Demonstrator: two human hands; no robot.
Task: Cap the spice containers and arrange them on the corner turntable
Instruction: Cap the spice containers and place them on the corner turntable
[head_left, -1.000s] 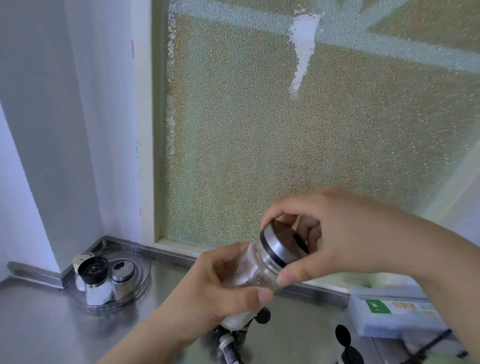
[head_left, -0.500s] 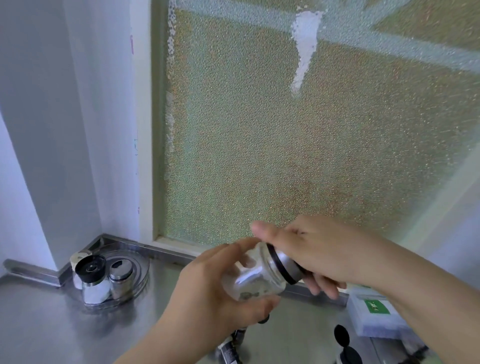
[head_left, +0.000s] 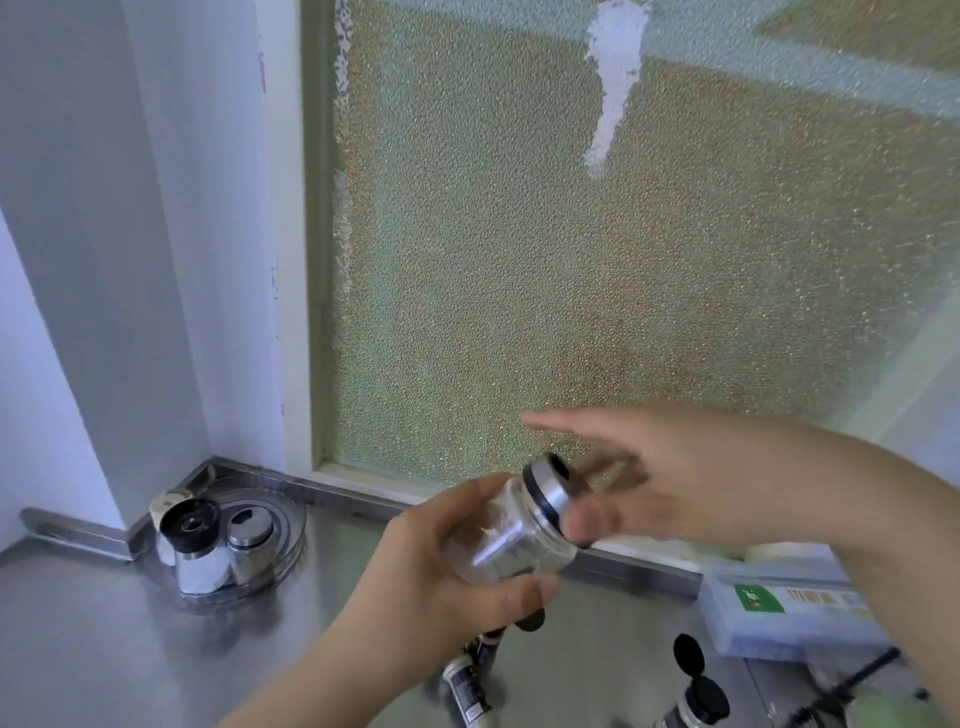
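The turntable (head_left: 291, 525) sits in the counter's (head_left: 104, 649) far left corner, carrying three shakers (head_left: 195, 551). A jar (head_left: 511, 535) is held between the hands, above the counter's middle; a box (head_left: 779, 608) lies right.

1. Home kitchen, by the look of it.
2. Stainless steel counter (head_left: 104, 649) with a raised metal edge against white walls.
3. Frosted window (head_left: 519, 286) behind.
4. Spice jars (head_left: 208, 545) on a corner turntable (head_left: 291, 525).

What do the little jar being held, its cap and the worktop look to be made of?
Clear spice jar: likely glass, see-through with bright glints. Its silver cap: brushed metal look, with a black ring. Grey worktop: probably stainless steel, dull and softly reflective.
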